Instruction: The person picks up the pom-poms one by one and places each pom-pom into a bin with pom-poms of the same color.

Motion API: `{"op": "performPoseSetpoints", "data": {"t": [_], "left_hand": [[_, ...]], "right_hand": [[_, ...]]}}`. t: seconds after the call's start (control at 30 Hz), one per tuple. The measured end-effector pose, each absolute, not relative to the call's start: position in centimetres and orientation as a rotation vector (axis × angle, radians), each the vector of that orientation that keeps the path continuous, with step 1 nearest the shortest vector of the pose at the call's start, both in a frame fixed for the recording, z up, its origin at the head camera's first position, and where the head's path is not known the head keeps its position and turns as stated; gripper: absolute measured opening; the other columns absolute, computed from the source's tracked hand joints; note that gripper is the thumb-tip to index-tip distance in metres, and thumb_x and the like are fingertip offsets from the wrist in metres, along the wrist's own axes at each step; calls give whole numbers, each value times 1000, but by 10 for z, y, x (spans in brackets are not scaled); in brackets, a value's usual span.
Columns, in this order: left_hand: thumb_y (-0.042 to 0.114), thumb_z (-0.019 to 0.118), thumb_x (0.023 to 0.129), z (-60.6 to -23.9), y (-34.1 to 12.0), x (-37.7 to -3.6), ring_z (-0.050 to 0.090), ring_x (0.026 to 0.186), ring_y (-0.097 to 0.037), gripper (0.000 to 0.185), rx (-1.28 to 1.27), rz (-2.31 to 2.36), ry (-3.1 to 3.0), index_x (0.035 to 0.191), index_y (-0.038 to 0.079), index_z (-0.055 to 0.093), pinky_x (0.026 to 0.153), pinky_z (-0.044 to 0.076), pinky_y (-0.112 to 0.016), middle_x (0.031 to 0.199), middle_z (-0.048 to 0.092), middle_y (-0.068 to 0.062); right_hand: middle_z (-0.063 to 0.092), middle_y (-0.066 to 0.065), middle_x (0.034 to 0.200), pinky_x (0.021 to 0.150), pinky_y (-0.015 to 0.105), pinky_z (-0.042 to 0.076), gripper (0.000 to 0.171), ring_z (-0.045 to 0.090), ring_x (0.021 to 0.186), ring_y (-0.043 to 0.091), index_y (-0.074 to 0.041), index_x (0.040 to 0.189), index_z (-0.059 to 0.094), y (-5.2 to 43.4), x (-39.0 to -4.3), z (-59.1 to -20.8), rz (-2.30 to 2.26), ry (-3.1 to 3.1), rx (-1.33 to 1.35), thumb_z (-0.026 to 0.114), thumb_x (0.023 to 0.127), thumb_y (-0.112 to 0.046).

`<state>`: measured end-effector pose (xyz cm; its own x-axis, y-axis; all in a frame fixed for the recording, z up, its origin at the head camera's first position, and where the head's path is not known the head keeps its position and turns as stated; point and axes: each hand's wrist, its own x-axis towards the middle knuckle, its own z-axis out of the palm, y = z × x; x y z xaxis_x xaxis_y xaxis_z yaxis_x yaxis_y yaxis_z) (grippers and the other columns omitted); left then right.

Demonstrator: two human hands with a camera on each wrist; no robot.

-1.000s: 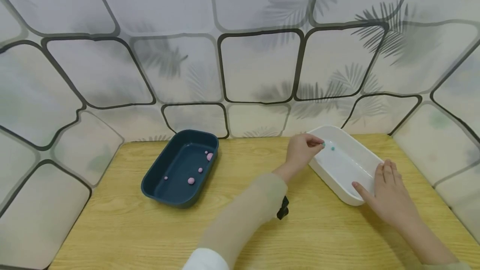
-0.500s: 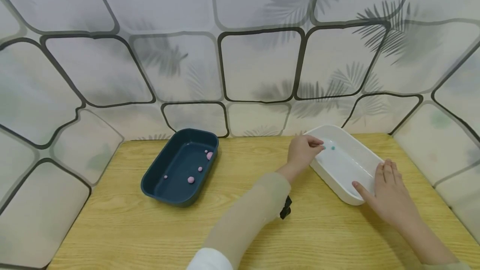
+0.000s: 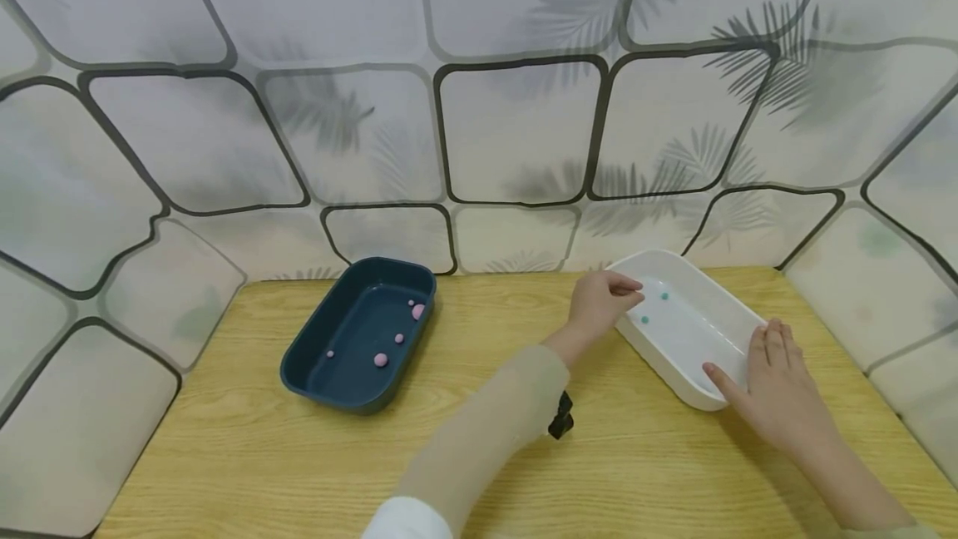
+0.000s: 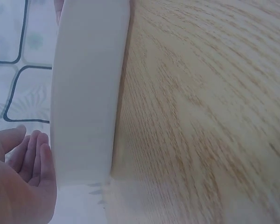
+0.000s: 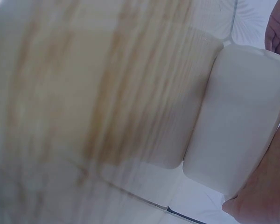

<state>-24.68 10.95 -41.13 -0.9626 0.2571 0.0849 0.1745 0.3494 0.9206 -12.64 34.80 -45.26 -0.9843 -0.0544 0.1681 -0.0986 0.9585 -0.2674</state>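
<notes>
A white rectangular tray (image 3: 692, 331) stands at the right of the table. Two small teal balls lie in it, one ball (image 3: 664, 296) near the far end and another ball (image 3: 645, 319) by the left wall. My left hand (image 3: 599, 302) is over the tray's far left rim, thumb and fingers apart with nothing between them; the left wrist view shows the left hand (image 4: 25, 172) beside the tray's outer wall (image 4: 86, 93). Along the near right rim my right hand (image 3: 782, 385) rests with straight fingers, its thumb reaching over the tray's near corner.
On the left stands a dark blue tray (image 3: 329, 327) holding several pink balls of different sizes, among them a larger pink ball (image 3: 381, 360). Both trays are on a wooden table (image 3: 486, 331), with a patterned cloth wall (image 3: 516, 131) behind and at the sides.
My left hand has let go of a teal ball, which now lies lower down by the tray's left wall, and has drawn slightly left. My right hand has stayed put.
</notes>
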Motion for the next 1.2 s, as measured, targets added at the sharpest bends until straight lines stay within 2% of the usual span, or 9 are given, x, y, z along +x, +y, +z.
{"op": "performPoseSetpoints", "data": {"t": [0.13, 0.67, 0.97, 1.2], "left_hand": [[14, 79, 97, -412, 102, -248, 72, 85, -8, 12, 369, 1697, 2495, 107, 8, 84, 70, 53, -12, 104, 82, -5], [12, 75, 101, -416, 45, -254, 75, 91, -15, 14, 327, 1663, 2429, 111, 7, 82, 78, 61, -21, 107, 81, -10], [10, 74, 101, -417, 18, -252, 76, 99, -23, 16, 366, 1621, 2436, 114, 3, 80, 83, 63, -26, 110, 80, -13], [12, 74, 101, -420, -1, -247, 74, 95, -20, 18, 327, 1564, 2445, 115, 3, 80, 84, 62, -29, 110, 80, -11]], "right_hand": [[-3, 54, 161, 131, 68, -5, 101, -5, 156, 65, 34, 151, 11, 348, -126, -452, 412, -2957, 114, 47, 111, -53], [-2, 54, 161, 131, 67, -8, 101, -5, 156, 66, 34, 151, 10, 348, -126, -454, 425, -2957, 110, 46, 111, -52], [-1, 54, 161, 131, 68, -4, 102, -4, 156, 66, 34, 150, 11, 349, -126, -454, 420, -2952, 116, 46, 111, -53], [1, 54, 161, 132, 67, -3, 101, 0, 155, 66, 34, 150, 13, 348, -126, -454, 420, -2932, 121, 46, 111, -52]]}}
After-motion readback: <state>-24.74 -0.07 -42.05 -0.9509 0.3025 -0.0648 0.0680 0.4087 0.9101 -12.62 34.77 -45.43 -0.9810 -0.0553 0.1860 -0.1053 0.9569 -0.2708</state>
